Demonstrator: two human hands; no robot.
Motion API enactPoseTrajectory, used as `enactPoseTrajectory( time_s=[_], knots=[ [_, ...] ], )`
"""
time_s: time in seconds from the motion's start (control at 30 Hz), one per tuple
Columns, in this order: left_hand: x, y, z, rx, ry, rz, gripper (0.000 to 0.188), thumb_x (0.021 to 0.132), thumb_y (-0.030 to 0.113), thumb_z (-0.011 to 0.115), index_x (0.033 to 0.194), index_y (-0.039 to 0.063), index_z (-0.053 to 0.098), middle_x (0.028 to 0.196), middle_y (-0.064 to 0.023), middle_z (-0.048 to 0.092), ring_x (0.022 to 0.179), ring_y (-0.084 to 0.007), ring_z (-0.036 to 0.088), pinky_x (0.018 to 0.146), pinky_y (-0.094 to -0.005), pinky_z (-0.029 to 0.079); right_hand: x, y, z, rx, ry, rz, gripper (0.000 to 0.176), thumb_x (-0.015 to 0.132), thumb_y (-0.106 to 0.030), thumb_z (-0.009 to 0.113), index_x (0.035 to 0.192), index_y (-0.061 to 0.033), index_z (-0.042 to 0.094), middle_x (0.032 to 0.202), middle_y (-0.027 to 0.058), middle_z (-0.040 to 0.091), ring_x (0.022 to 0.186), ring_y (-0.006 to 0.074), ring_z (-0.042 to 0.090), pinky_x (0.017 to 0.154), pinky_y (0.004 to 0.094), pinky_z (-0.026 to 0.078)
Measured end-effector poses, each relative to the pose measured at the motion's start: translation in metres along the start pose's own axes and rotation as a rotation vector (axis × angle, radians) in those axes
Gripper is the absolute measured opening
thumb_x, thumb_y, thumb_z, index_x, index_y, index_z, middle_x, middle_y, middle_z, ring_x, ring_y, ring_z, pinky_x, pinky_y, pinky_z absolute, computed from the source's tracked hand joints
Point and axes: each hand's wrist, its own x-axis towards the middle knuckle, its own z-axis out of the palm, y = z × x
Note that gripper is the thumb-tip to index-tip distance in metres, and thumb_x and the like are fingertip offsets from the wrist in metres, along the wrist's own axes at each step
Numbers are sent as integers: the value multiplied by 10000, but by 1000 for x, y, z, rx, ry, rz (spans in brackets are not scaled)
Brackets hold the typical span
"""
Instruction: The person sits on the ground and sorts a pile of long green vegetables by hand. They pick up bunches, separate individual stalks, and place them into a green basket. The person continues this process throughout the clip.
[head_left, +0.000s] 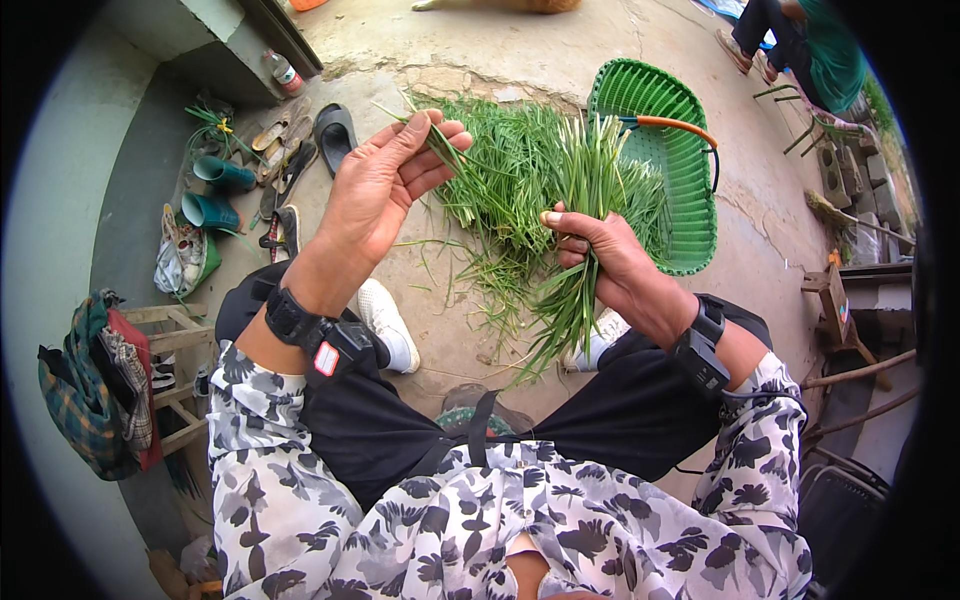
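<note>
Several thin green stalks, which look like garlic chives (448, 152), are pinched between the thumb and fingers of my left hand (397, 161). My right hand (607, 244) is closed around a thick bunch of chives (589, 169); its pale cut ends point away from me and the leaf tips hang down toward my lap. Beyond both hands, a large heap of chives (502, 161) lies on the concrete floor. Loose blades and scraps (499, 281) are scattered between my white shoes. At the heap's right stands a green woven plastic basket (694, 217) with an orange-wrapped handle (675, 126).
Left along the wall are sandals (334, 135), teal boots (225, 172), a plastic bottle (283, 73) and a wooden rack with clothes (169, 337). A seated person (814, 52) is at upper right. Bricks (844, 169) and a wooden stool (829, 300) stand right.
</note>
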Motion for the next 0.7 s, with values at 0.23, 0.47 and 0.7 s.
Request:
enactPoseTrajectory(
  time_s=[0.23,0.47,0.7],
  knots=[
    [2,1,0,-97,3,-47,274,982,230,596,1150,14,601,1127,-132,681,1061,-220,672,912,-338,571,-1,6,-1,-87,-147,100,202,892,-118,695,1029,-14,590,1076,64,711,588,31,428,523,187,390],
    [4,-1,-4,-95,-30,-49,263,979,217,604,1154,21,612,1155,-130,670,1091,-210,659,947,-330,552,-12,7,9,-50,-288,175,262,899,-127,701,1097,-41,552,1101,99,688,581,27,401,524,186,371],
    [4,-3,-6,-70,5,-26,266,979,219,604,1151,17,605,1129,-127,680,1066,-215,669,924,-334,559,-16,8,14,-87,-312,194,334,857,-130,754,1107,-49,546,1045,76,696,614,14,441,520,189,359]
  ],
)
